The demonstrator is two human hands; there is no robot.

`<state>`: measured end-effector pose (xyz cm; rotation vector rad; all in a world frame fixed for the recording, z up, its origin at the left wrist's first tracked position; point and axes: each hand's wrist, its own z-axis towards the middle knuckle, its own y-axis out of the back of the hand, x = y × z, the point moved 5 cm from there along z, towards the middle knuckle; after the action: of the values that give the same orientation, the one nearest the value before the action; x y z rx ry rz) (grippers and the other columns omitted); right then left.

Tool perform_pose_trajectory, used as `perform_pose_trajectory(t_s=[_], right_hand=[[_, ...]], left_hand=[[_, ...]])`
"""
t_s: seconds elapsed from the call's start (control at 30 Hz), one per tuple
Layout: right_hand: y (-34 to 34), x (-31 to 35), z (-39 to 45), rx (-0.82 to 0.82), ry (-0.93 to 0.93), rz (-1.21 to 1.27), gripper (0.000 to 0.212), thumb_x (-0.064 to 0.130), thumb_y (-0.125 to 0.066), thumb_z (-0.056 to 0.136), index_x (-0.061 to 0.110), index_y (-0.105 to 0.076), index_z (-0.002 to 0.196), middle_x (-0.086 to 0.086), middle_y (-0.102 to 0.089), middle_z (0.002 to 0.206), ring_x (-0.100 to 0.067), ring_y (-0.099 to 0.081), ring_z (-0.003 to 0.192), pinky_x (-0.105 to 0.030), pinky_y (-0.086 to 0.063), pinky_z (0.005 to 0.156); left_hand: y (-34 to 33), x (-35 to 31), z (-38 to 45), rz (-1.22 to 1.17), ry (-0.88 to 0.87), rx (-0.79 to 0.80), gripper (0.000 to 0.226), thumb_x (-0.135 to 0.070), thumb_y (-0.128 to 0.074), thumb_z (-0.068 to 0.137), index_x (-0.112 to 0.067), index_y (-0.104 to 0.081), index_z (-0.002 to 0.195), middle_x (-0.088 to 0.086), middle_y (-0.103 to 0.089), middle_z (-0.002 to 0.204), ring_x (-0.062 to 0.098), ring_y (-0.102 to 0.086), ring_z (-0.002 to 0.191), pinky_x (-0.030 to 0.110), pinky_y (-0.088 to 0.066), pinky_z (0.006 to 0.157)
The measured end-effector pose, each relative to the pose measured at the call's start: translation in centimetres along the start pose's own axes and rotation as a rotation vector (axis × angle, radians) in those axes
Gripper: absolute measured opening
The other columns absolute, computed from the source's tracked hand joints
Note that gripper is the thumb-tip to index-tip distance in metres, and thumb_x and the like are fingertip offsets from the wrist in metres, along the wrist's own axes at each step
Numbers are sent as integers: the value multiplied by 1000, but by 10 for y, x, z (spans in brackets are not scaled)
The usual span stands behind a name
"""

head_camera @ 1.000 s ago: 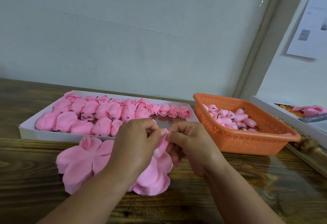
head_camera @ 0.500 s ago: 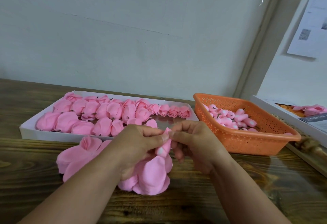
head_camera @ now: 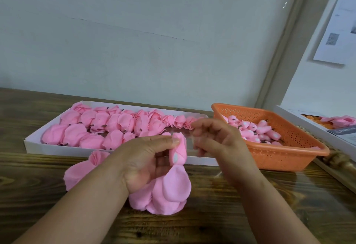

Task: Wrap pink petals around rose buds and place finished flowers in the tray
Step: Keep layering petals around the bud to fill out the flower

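Your left hand (head_camera: 142, 162) pinches the small pink rose bud (head_camera: 178, 151) between thumb and fingers, with soft pink petals (head_camera: 169, 191) hanging below it. Your right hand (head_camera: 217, 139) is blurry, just right of the bud, fingers loosely curled, holding nothing I can see.

Probably a small craft workshop: wooden table (head_camera: 57, 215), tray (head_camera: 30, 143) of flowers (pink), basket (head_camera: 289, 159)

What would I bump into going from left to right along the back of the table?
White tray of finished pink flowers → orange basket of rose buds → white box at the right edge.
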<state>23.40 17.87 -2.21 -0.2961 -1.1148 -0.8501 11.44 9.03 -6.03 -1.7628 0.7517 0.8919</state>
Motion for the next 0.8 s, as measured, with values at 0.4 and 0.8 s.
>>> perform_pose_trajectory(t_s=[0.4,0.8], right_hand=[[-39,17,-15,351,170,-185,22,0,-73,75,8,-75,95,5,-42,146,-5,-33,137,-36,-31,113],[-21,15,-8,102,185,26,9,7,-72,69,15,-69,69,5,-63,109,-16,-58,112,-47,-44,99]], left_hand=[[2,-1,3,-258,51,43,34,-9,-70,65,2,-72,97,17,-69,87,23,-68,73,33,-60,68],[-4,-2,-2,59,-24,74,23,-10,-72,64,-4,-75,86,10,-69,73,16,-66,59,26,-56,55]])
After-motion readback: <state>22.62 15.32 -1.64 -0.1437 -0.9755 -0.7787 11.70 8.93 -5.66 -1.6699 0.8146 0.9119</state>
